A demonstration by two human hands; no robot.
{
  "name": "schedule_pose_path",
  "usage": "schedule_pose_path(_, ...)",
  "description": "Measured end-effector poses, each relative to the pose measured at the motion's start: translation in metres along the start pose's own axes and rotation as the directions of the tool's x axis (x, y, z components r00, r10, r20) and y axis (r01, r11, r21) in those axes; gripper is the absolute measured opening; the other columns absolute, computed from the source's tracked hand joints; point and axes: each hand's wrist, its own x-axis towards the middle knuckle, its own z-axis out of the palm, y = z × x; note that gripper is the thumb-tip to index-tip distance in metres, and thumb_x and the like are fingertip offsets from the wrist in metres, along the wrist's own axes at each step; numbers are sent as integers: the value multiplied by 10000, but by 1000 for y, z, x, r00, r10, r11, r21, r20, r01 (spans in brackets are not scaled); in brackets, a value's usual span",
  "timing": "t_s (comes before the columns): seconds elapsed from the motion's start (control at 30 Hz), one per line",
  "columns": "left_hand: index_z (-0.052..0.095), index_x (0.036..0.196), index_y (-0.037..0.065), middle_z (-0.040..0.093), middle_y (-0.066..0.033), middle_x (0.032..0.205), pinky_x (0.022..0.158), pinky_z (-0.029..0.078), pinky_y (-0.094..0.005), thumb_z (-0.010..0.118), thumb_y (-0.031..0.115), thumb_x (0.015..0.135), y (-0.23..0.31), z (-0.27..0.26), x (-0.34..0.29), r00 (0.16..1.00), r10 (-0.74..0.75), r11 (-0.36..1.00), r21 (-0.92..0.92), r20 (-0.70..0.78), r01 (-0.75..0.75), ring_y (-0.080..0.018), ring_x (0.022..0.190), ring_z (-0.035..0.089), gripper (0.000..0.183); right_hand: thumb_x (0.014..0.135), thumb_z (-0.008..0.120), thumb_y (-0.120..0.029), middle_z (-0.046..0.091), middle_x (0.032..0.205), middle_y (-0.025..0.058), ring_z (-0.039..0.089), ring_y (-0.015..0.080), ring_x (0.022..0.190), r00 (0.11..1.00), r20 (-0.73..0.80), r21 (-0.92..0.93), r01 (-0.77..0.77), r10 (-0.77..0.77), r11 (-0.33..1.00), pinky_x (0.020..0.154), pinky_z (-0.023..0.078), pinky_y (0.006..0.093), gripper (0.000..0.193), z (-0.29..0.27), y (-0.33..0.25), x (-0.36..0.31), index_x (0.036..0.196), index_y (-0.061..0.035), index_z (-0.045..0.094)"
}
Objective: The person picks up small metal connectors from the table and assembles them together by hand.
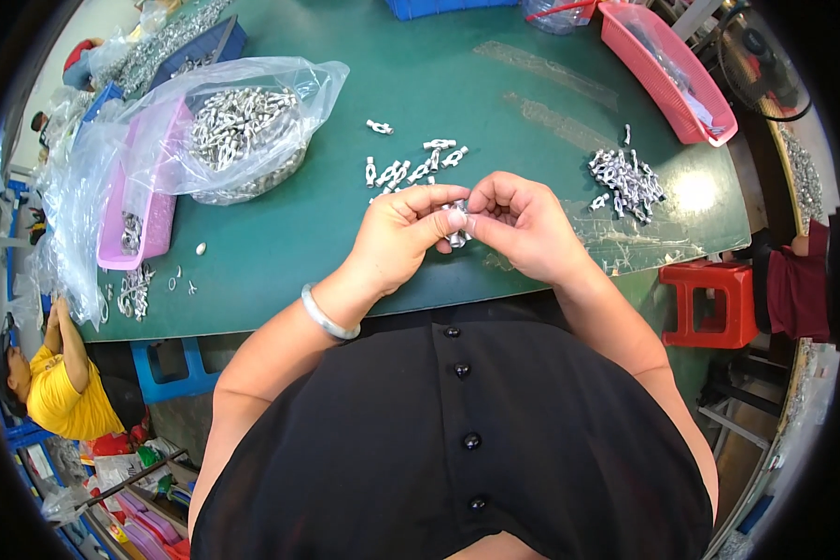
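Close to the near edge of the green table, my left hand (403, 231) pinches a small silver metal fitting (458, 235) between thumb and fingers. My right hand (525, 224) meets it from the other side, its thumb and forefinger closed on the same piece. Fingers cover most of the fitting, so its full shape is hidden. Just beyond my hands lie several loose silver fittings (395, 175) with oval loops. A denser pile of such fittings (625, 179) sits to the right. At the left, a clear plastic bag (319, 91) holds a large heap of them.
A pink basket (163, 219) stands beside the bag, with small metal parts near it. Another pink basket (658, 84) is at the far right. A person in a yellow top (65, 397) sits at the left. A red stool (739, 303) and a blue stool (168, 373) flank the table (280, 280).
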Motion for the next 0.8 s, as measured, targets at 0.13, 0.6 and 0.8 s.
schedule_pose_path(0.13, 608, 1064, 13, 630, -56, 873, 587, 480, -188, 597, 120, 875, 0, -9, 5, 973, -232, 927, -302, 3, 223, -90, 732, 578, 219, 882, 566, -94, 603, 801, 17, 526, 59, 719, 994, 23, 3, -109, 109, 994, 646, 440, 206, 120, 1, -15, 2, 926, 12, 600)
schedule_pose_path(0.6, 550, 993, -13, 570, -82, 887, 546, 438, -151, 547, 160, 909, 0, -10, 5, 916, -342, 675, -623, 210, 395, -87, 700, 524, 192, 919, 478, -95, 623, 849, 20, 538, 76, 771, 995, 45, 25, -93, 92, 995, 721, 451, 240, 193, 1, -16, 0, 1024, 7, 603)
schedule_pose_path(0.8, 547, 989, -16, 567, -84, 872, 547, 442, -157, 541, 153, 912, 0, -10, 5, 915, -328, 654, -643, 233, 398, -91, 698, 526, 186, 915, 481, -83, 623, 848, 19, 538, 75, 770, 995, 48, 12, -83, 83, 996, 722, 449, 237, 193, 2, -18, -1, 1028, 11, 606)
